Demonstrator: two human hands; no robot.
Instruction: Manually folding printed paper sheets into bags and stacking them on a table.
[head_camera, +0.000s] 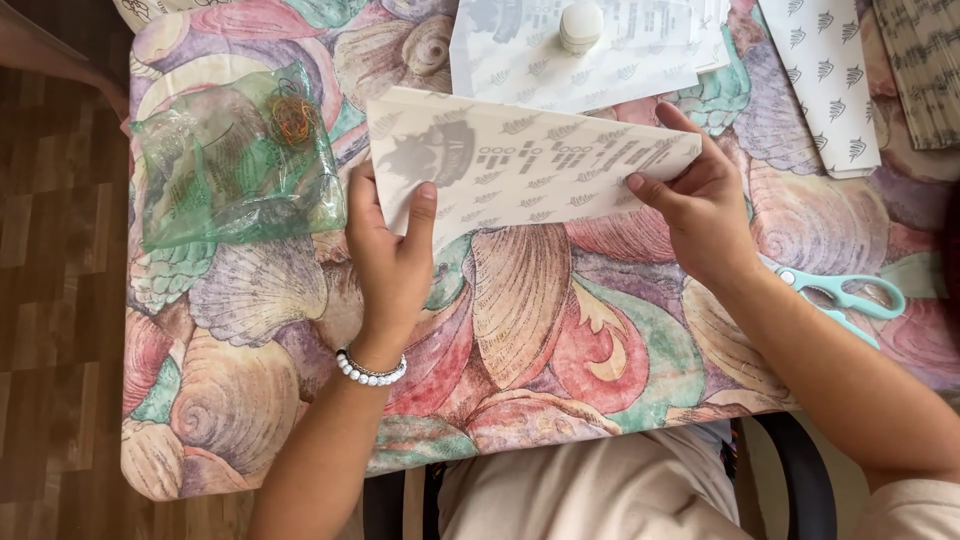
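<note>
A folded white sheet of paper (530, 160) with a grey leaf pattern and faint print showing through lies tilted over the table. My left hand (392, 262), with a white bead bracelet on the wrist, grips its lower left corner, thumb on top. My right hand (700, 210) pinches its right edge between thumb and fingers. Both hands hold the sheet just above the seashell-patterned tablecloth (520, 330).
A green clear plastic bag (235, 165) with rubber bands lies at the left. More patterned sheets (590, 55) and a small white cap-shaped object (580, 25) sit at the back. A paper strip (825, 80) lies at the right, turquoise scissors (845, 295) beside my right forearm.
</note>
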